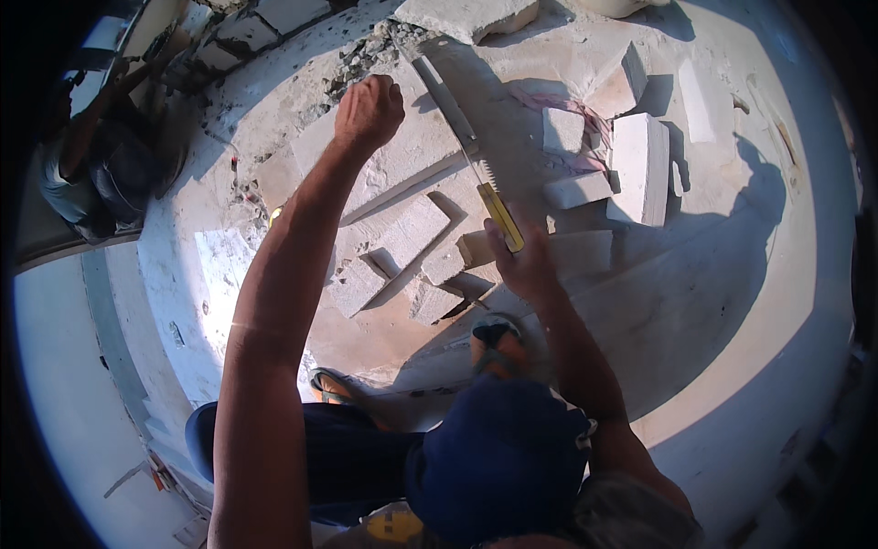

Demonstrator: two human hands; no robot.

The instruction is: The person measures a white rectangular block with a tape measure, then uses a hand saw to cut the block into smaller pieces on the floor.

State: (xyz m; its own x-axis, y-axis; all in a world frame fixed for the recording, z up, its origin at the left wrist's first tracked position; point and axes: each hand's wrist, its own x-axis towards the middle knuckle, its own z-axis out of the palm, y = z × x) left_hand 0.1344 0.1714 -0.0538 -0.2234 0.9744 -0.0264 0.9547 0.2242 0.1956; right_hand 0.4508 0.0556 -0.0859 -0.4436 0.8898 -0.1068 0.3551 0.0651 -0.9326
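My right hand (pixel 517 252) grips the yellow handle (pixel 499 215) of a toothed saw, whose long blade (pixel 444 101) points away from me along the right side of a large white slab (pixel 407 137). My left hand (pixel 366 112) is closed above the slab, left of the blade; I cannot make out whether it holds anything or rests on the slab. Several cut white blocks (pixel 402 233) lie below the slab, near my sandalled feet (pixel 498 352). To the right, more blocks (pixel 637 169) lie on and around a crumpled pink cloth (pixel 594 119).
A person (pixel 91 174) is at the upper left by a block wall (pixel 219 50). Rubble (pixel 370 55) and a broken slab (pixel 462 14) lie at the top. The dusty pale floor (pixel 713 274) carries my shadow on the right. A pale ledge (pixel 64 339) runs down the left.
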